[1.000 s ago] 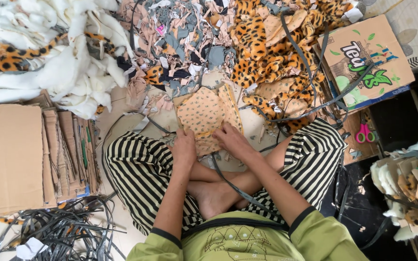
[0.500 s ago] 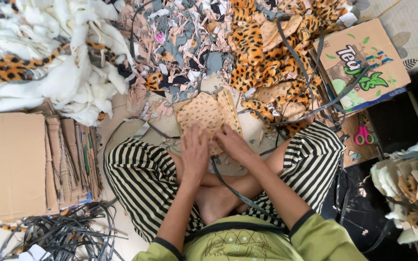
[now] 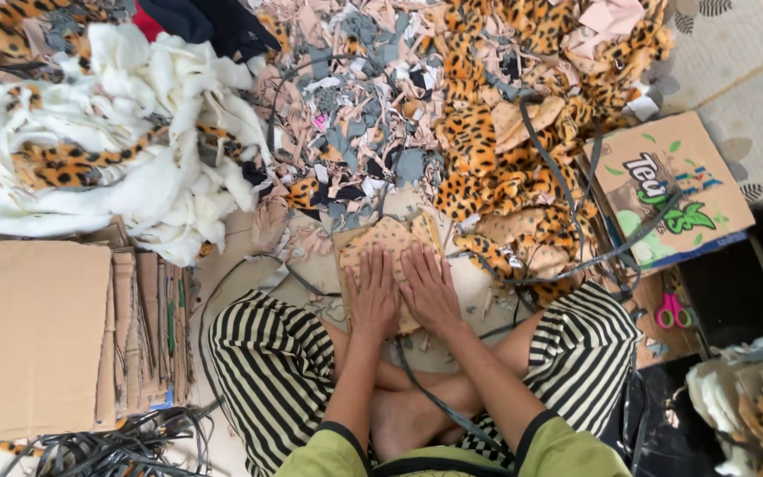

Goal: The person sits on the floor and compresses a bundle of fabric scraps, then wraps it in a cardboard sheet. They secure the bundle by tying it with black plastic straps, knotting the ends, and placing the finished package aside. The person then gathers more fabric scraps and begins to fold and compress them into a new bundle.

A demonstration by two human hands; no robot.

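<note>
I sit cross-legged on the floor in striped trousers. My left hand (image 3: 371, 296) and my right hand (image 3: 428, 290) lie flat, side by side, fingers spread, pressing on a tan spotted fabric piece (image 3: 388, 238) laid over a cardboard shape in front of my legs. Neither hand grips anything. A dark strap (image 3: 430, 397) runs over my crossed legs.
A heap of leopard-print fabric (image 3: 496, 150) lies ahead right, mixed scraps (image 3: 355, 124) in the middle, white fluffy fabric (image 3: 117, 168) at left. Flat cardboard sheets (image 3: 37, 340) stack at left, dark straps (image 3: 117, 446) below them. A printed carton (image 3: 673, 190) and pink scissors (image 3: 671, 311) sit right.
Both hands have moved forward onto the spotted piece and flattened out on it; earlier they held its near edge with the piece partly raised.
</note>
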